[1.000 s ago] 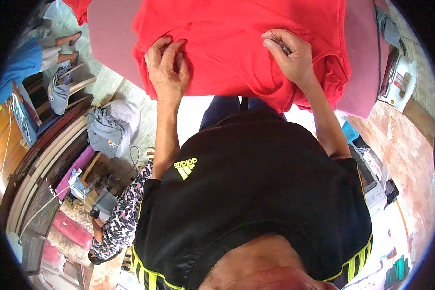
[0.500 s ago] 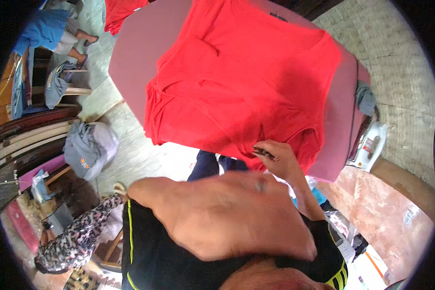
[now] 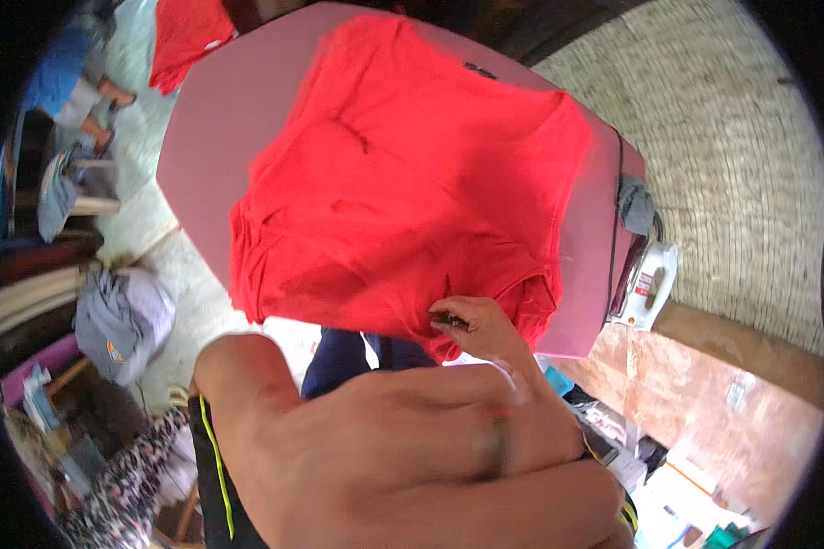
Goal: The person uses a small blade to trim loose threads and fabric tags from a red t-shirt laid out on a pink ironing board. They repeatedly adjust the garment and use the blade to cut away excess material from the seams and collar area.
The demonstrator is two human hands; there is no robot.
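A red sleeveless garment (image 3: 403,174) lies spread and somewhat wrinkled over a pink padded board (image 3: 211,137), its lower edge hanging past the near side. At the garment's near right edge, beside an armhole, my right hand (image 3: 494,337) is closed around a small dark metal tool (image 3: 449,320); its exact kind cannot be made out. Very large and close to the camera, my left hand (image 3: 403,448) wears a ring. It is blurred, and its fingertips are out of sight, hiding much of my body.
A white iron (image 3: 648,288) rests at the board's right edge by a grey cloth (image 3: 635,205). Woven matting (image 3: 714,137) lies beyond. At left stand a grey cloth bundle (image 3: 124,320) and stacked boards (image 3: 37,293). Another person's legs (image 3: 92,119) show at upper left.
My left hand has come nearer the camera and looks larger. The board and garment have shifted left in the picture as the view moved. My right hand still holds the small tool at the garment's edge.
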